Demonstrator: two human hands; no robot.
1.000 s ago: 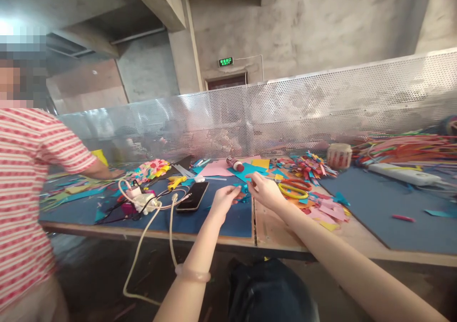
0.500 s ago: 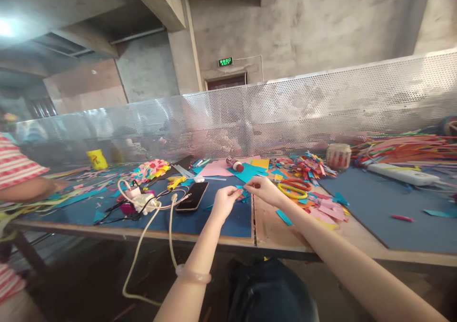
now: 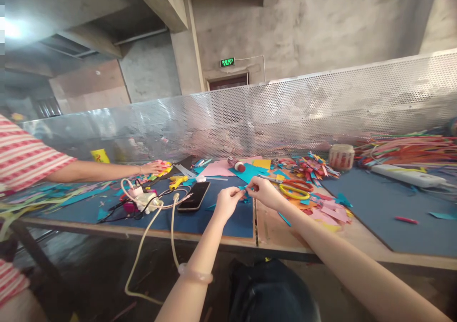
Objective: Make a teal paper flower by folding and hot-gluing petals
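Observation:
My left hand (image 3: 229,201) and my right hand (image 3: 263,191) meet above the blue mat, fingers pinched. Between their fingertips is a small piece of blue paper (image 3: 243,188); its exact shape is too small to make out. Close beyond the hands lie blue paper sheets (image 3: 252,173) and a glue stick (image 3: 236,165) with a red cap. Scissors with orange and yellow handles (image 3: 294,190) rest just right of my right hand. A black phone (image 3: 194,197) lies left of my left hand.
A power strip with plugs and cables (image 3: 144,200) sits at left, one cord hanging off the edge. A co-worker's arm (image 3: 96,170) reaches in. Paper scraps (image 3: 330,210), a jar (image 3: 341,157) and a white power strip (image 3: 407,175) stand right. Perforated metal panel (image 3: 303,107) runs behind.
The co-worker's arm has stretched right, and its hand is now on the colourful paper bundle. My two hands have stayed together with the blue paper, fingertips slightly closer.

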